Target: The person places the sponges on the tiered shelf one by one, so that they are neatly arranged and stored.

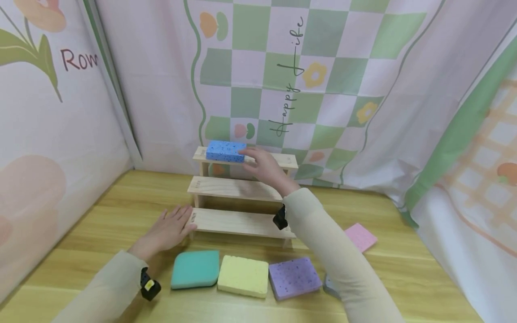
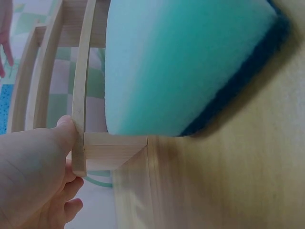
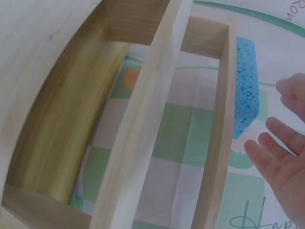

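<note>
A blue speckled sponge (image 1: 225,151) lies at the left part of the top step of a three-tier wooden shelf (image 1: 238,187). My right hand (image 1: 264,166) is beside the sponge's right end, fingers spread. In the right wrist view a gap shows between the fingertips (image 3: 252,145) and the blue sponge (image 3: 246,86). At the lowest step's left end, my left hand (image 1: 171,229) holds the board, its thumb (image 2: 66,131) against the edge in the left wrist view. In front of the shelf lie a teal sponge (image 1: 195,269), a yellow sponge (image 1: 243,276) and a purple sponge (image 1: 295,278).
A pink sponge (image 1: 361,237) lies to the right of the shelf. My right sleeve (image 1: 343,251) partly hides a greyish sponge (image 1: 331,287). Printed curtains (image 1: 161,89) hang behind and on both sides of the wooden table (image 1: 408,269).
</note>
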### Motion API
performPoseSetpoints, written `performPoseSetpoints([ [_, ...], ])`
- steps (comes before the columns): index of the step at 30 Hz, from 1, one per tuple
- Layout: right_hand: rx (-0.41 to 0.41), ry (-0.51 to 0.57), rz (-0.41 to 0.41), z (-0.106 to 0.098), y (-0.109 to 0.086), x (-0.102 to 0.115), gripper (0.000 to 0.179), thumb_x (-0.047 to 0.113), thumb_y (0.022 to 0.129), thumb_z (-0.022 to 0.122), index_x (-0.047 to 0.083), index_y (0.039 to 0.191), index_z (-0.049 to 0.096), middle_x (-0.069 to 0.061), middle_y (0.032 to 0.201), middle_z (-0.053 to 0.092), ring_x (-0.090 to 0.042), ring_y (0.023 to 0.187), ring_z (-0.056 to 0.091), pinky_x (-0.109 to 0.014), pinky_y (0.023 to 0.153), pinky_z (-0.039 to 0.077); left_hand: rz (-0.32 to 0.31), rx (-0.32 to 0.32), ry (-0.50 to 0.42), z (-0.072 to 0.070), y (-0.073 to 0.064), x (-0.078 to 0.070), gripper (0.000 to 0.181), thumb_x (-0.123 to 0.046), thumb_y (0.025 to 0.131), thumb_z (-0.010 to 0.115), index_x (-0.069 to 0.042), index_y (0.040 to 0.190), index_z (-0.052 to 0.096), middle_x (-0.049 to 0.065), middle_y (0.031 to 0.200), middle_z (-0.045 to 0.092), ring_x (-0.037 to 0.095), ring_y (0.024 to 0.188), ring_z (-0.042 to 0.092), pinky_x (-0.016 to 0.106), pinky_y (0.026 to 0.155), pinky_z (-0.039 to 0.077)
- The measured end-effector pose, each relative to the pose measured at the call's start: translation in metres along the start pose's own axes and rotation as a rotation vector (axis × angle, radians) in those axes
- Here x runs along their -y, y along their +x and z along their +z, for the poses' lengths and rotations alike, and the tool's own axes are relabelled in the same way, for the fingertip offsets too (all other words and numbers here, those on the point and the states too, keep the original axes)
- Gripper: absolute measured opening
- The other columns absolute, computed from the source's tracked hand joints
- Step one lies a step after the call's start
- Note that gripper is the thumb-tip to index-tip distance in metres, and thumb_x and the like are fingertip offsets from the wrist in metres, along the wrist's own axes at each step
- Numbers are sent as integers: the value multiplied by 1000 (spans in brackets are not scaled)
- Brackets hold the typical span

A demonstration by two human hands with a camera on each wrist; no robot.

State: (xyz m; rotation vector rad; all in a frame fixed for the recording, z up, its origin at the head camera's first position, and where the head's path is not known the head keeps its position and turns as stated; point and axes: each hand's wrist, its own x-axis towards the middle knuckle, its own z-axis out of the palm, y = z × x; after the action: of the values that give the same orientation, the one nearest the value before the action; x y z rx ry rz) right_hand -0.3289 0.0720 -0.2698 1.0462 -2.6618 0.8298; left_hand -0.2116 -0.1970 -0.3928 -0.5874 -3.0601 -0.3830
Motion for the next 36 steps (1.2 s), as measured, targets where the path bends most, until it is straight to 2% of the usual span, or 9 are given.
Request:
performPoseSetpoints([
  [5,5,22,-16,-1,-12,2,40,16,92,58,8,130,52,-8,135,46,-22,125,39,-36,99,36,2,-2,9,1,0,0,68,-46,99,26,6,142,23,22,147,21,43,133,16,59,104,8],
  [17,-1,55,-61,-9,-41,0,46,15,88,64,6,131,50,-11,136,44,-24,126,38,-40,102,32,5,-19,11,1,0,-1,64,-42,100,30,7,142,24,22,147,22,43,132,17,59,104,9],
  [23,7,74,-38,-14,-56,-2,48,18,88,63,9,133,48,-11,139,40,-25,127,36,-43,100,34,1,-11,15,1,-1,-1,66,-44,100,27,7,142,23,23,147,22,43,132,17,59,104,9],
  [28,-2,100,-66,-18,-67,-4,50,13,87,65,5,133,48,-15,138,41,-28,125,38,-41,99,36,3,-6,8,1,-1,-1,68,-46,99,25,7,142,22,23,147,21,43,133,16,59,104,9],
  [31,3,115,-78,-20,-75,-7,51,12,86,66,4,133,47,-14,138,42,-27,125,38,-40,99,35,3,-5,3,1,-1,-2,68,-46,100,25,7,142,22,23,147,21,43,133,16,59,104,8],
  [36,1,135,-52,-23,-88,-11,53,13,86,67,8,134,47,-12,140,40,-26,126,38,-39,99,36,4,-10,-1,0,-2,-3,67,-44,100,27,7,142,22,23,147,21,43,133,16,59,104,8],
])
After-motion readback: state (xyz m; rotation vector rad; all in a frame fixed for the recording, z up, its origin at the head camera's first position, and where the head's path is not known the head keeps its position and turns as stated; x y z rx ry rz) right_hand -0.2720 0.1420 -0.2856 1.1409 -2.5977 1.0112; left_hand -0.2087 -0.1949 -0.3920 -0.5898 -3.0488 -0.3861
